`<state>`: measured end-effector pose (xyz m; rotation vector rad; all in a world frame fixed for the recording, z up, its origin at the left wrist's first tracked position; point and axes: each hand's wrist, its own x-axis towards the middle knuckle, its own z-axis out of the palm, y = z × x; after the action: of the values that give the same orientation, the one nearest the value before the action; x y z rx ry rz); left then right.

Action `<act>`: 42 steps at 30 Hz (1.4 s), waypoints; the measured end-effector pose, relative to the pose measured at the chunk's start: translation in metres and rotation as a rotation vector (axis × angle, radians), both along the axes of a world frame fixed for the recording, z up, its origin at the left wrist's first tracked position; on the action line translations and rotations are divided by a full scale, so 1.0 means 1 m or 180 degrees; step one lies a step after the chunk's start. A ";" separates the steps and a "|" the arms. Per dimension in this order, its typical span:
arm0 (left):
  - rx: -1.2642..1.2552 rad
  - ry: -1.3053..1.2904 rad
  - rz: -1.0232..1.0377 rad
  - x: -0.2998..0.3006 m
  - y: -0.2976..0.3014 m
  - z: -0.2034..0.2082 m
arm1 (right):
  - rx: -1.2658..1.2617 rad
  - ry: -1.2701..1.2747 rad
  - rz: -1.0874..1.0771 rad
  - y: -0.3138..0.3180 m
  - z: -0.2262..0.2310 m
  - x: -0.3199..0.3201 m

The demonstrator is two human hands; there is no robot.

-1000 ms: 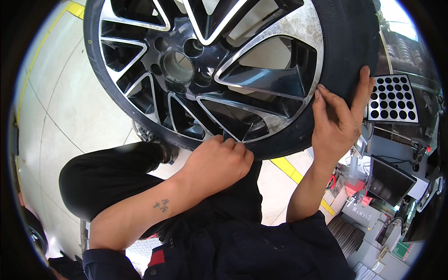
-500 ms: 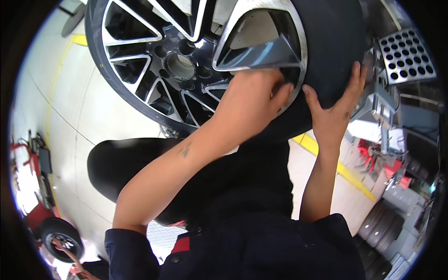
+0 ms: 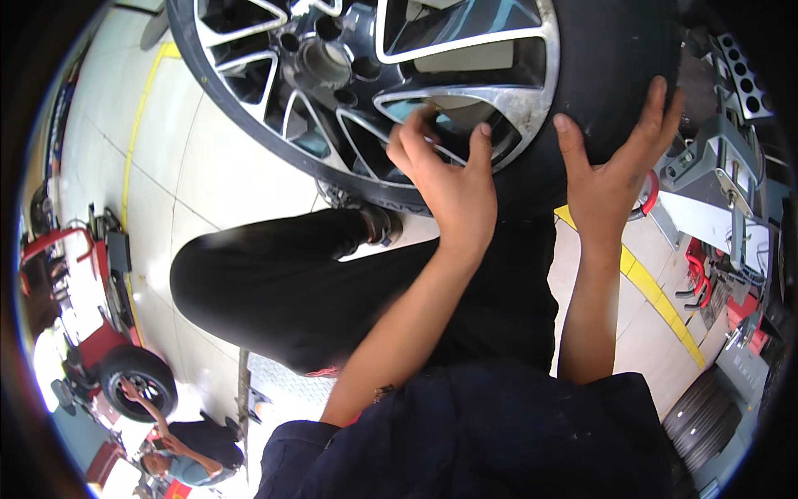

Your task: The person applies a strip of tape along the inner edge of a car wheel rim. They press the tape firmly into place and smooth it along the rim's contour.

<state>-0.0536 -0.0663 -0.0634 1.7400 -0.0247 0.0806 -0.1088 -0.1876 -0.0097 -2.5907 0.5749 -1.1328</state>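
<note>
Floor tiles (image 3: pixel 208 187), pale and glossy, spread through a workshop, crossed by one yellow line (image 3: pixel 133 158) at left and another yellow stripe (image 3: pixel 665 303) at right. On the left side is a red machine (image 3: pixel 62 241); lower down, a co-worker (image 3: pixel 195 474) stretches an arm to a second wheel (image 3: pixel 116 366), one hand in front of it. Along the right are a silver panel (image 3: pixel 740 77) with rows of dark round holes, a grey metal frame (image 3: pixel 715 166), some red tools (image 3: pixel 698 274) and, near the bottom, a row of dark tyres (image 3: pixel 702 420). The large wheel takes up the top middle, just ahead of the person's dark trouser leg (image 3: pixel 274 258): a black tyre (image 3: pixel 619 75) fitted around a black and silver rim (image 3: pixel 532 116), with a round hole at its hub; what supports it cannot be told. The left hand (image 3: pixel 457 187) reaches over the lower spokes, its grip parted, thumb away from the blurred, curled fingers; whether they touch the rim is unclear. The right hand (image 3: pixel 611 179) lies against the tyre, its grip spread wide, thumb and fingers well apart.
</note>
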 end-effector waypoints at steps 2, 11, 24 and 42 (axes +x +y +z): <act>-0.0039 0.0668 -0.0201 -0.020 0.003 -0.005 | -0.0161 0.0062 0.0029 -0.001 -0.003 -0.002; -0.0288 0.1040 -0.0995 0.011 -0.021 0.010 | -0.0585 0.0197 0.0098 -0.011 -0.010 -0.002; -0.1268 0.1624 -0.1522 0.017 -0.016 0.009 | -0.0944 0.0235 0.0284 -0.025 -0.014 0.000; -0.1732 0.2198 -0.0952 0.014 -0.033 0.038 | -0.0940 0.0179 0.0229 -0.035 -0.016 -0.001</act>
<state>-0.0394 -0.0996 -0.0258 1.1313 0.2240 -0.6746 -0.1103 -0.2224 -0.0256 -2.8732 0.3438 -1.2046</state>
